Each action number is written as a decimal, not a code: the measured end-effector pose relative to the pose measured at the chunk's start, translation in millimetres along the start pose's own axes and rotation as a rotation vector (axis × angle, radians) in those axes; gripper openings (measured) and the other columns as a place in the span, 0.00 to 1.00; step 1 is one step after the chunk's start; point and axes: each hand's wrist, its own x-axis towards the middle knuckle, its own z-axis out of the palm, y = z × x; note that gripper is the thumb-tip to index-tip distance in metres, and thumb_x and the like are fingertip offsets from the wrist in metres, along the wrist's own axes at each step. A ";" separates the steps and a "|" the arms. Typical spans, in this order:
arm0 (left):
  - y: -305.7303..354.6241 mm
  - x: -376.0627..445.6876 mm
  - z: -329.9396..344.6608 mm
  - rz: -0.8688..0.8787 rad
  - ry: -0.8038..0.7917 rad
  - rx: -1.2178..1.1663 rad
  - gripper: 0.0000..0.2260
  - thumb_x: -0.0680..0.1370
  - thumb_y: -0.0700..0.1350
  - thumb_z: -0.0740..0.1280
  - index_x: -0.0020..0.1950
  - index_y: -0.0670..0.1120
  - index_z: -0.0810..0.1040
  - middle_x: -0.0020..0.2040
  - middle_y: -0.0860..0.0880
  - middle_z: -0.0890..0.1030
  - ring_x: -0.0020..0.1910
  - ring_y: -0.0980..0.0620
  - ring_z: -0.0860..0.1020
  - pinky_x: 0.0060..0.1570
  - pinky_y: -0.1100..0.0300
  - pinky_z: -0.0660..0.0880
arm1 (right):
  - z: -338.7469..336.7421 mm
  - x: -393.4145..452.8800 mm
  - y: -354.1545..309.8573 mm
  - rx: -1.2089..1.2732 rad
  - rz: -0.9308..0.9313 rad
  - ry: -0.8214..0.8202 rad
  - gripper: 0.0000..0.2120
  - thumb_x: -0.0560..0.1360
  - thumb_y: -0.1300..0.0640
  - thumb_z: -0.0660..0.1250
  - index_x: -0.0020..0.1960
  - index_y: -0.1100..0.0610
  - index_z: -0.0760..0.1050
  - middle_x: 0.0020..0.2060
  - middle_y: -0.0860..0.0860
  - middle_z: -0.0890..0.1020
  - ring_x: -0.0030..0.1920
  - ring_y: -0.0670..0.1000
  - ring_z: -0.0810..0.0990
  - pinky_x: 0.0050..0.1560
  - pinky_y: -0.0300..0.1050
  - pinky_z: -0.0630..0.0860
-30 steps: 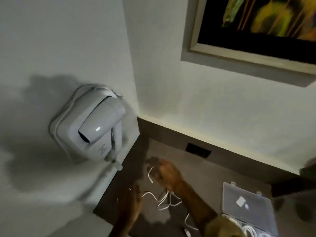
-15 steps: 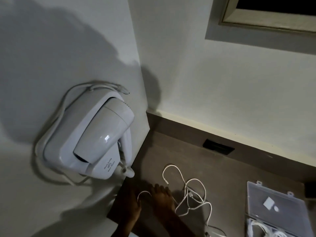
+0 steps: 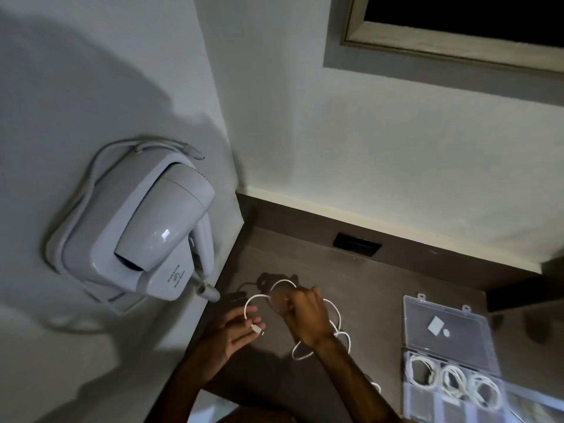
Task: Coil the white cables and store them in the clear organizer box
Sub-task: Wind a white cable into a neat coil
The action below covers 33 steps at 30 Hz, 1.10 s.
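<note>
A white cable point(image 3: 331, 323) lies in loose loops on the dark countertop point(image 3: 366, 303). My left hand point(image 3: 235, 334) lies palm up with the cable's plug end resting on its fingers. My right hand point(image 3: 302, 315) is closed on the cable a short way along, bending it into a loop between both hands. The clear organizer box point(image 3: 448, 355) sits open at the right. Three coiled white cables point(image 3: 454, 380) fill its front compartments, and its lid lies back with a small white sticker on it.
A white wall-mounted hair dryer point(image 3: 146, 236) hangs on the left wall just above the counter's corner. A dark socket plate point(image 3: 357, 244) sits in the counter's back ledge. A picture frame point(image 3: 457, 38) hangs above. The counter's left edge meets the wall.
The camera tilted down and closer. My hands rose from the counter: the left turned palm up with the plug end on it, the right gripped the cable and bent a loop.
</note>
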 end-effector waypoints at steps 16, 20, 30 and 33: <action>24.7 -30.6 195.2 0.628 -0.188 0.289 0.18 0.82 0.37 0.68 0.66 0.57 0.83 0.69 0.51 0.83 0.72 0.53 0.79 0.71 0.54 0.76 | -108.4 -108.1 20.1 0.457 0.063 0.207 0.10 0.85 0.46 0.63 0.51 0.48 0.81 0.42 0.44 0.87 0.43 0.45 0.86 0.46 0.49 0.83; 20.6 -24.7 204.2 0.784 -0.082 0.595 0.17 0.85 0.40 0.65 0.66 0.59 0.81 0.65 0.58 0.85 0.68 0.57 0.81 0.72 0.52 0.74 | -145.1 -128.3 24.6 0.291 0.026 0.352 0.04 0.83 0.49 0.67 0.51 0.46 0.80 0.44 0.39 0.83 0.41 0.38 0.79 0.44 0.33 0.76; 16.7 -55.8 225.0 0.538 -0.538 0.575 0.14 0.80 0.41 0.62 0.60 0.43 0.84 0.47 0.45 0.87 0.53 0.46 0.85 0.61 0.51 0.77 | -216.4 -118.3 54.4 0.129 -0.091 0.503 0.05 0.78 0.59 0.75 0.51 0.50 0.84 0.46 0.42 0.85 0.43 0.38 0.80 0.44 0.31 0.76; 23.8 -61.7 226.6 0.381 -0.678 0.363 0.16 0.78 0.35 0.61 0.63 0.38 0.83 0.48 0.41 0.86 0.56 0.43 0.85 0.66 0.45 0.75 | -206.9 -111.6 57.4 0.439 -0.045 0.528 0.09 0.78 0.64 0.74 0.49 0.51 0.86 0.44 0.43 0.86 0.43 0.44 0.84 0.43 0.31 0.77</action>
